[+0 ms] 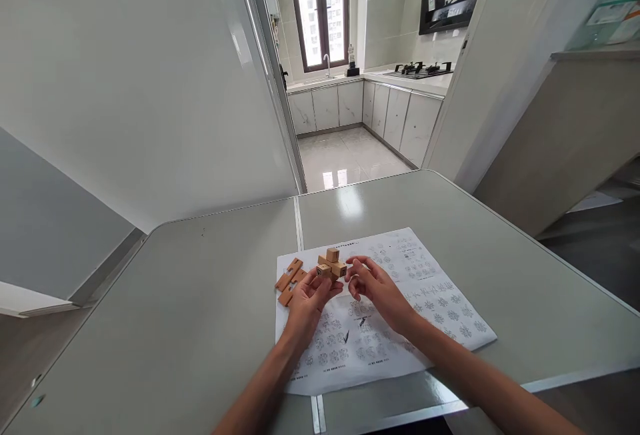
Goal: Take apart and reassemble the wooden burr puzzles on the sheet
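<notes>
An interlocking wooden burr puzzle [332,263], made of light square sticks that cross one another, is held above a printed sheet. My left hand [311,298] grips it from below and the left, with thumb and fingers closed on its lower part. Just to the right of the puzzle is my right hand [373,286], its fingers curled and apart, with nothing visible in them. Beside my left hand, darker notched wooden pieces [289,275] lie on the sheet's left edge. The large paper sheet [440,281] carries rows of small puzzle drawings and several pen marks.
The sheet rests on a grey-green table [210,315] with a pale seam [299,221] across it. A white panel [165,88] stands along the table's far left side. Beyond the table, a doorway opens on a kitchen with white cabinets [325,108] and a gas stove [420,69].
</notes>
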Tool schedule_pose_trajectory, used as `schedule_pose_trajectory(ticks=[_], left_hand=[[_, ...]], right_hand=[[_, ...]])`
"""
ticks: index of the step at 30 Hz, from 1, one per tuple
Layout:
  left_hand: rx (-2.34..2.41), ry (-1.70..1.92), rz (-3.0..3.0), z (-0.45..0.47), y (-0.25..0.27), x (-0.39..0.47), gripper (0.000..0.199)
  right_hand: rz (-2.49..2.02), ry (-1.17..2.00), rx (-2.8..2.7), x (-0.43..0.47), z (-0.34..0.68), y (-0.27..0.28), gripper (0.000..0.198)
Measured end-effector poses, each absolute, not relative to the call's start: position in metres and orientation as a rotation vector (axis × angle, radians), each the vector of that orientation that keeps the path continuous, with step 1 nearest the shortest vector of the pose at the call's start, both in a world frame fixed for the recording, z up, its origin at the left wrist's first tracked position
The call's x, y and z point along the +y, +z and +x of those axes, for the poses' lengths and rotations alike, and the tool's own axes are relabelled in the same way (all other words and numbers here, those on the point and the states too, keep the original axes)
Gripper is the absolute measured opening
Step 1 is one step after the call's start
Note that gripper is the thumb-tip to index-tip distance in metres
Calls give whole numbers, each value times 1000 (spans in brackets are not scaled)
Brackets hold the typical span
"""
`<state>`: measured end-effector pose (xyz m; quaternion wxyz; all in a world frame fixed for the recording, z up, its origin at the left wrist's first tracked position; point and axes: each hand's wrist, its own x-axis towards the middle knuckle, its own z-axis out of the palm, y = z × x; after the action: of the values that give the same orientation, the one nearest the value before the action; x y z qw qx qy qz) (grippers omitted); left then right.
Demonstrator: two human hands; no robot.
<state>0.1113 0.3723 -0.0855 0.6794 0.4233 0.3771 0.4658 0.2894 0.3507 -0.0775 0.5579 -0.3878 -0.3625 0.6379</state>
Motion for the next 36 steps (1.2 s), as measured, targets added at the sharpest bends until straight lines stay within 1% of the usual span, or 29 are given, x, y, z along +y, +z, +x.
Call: schedule_pose_trajectory(ticks=[3,5,8,12,19,25,27,36], left_hand=[[804,1003,894,111,-83,372,49],[780,972,886,111,-82,372,49],[754,944,893,111,-83,372,51],[746,929,873,110,-86,372,53],[726,939,875,112,-81,369,64],[694,898,951,111,-80,368,51],[683,898,957,111,-79,368,50],[717,918,1089,113,-75,365,62]], right_hand=[[-1001,1318,-1031,349,288,-77,46],[-1031,1251,-1154,348,288,-78,43],[-1058,1203,-1225,347,289,-79,39],[-1061,1187,-1246,349,291,-82,39],[-1022,1260,-1195,350,293,-75,39],[-971,1398,-1124,350,293,-72,43],[-941,1423,-1108,351,292,-76,46],[-901,1430,-1108,354,290,-87,47]])
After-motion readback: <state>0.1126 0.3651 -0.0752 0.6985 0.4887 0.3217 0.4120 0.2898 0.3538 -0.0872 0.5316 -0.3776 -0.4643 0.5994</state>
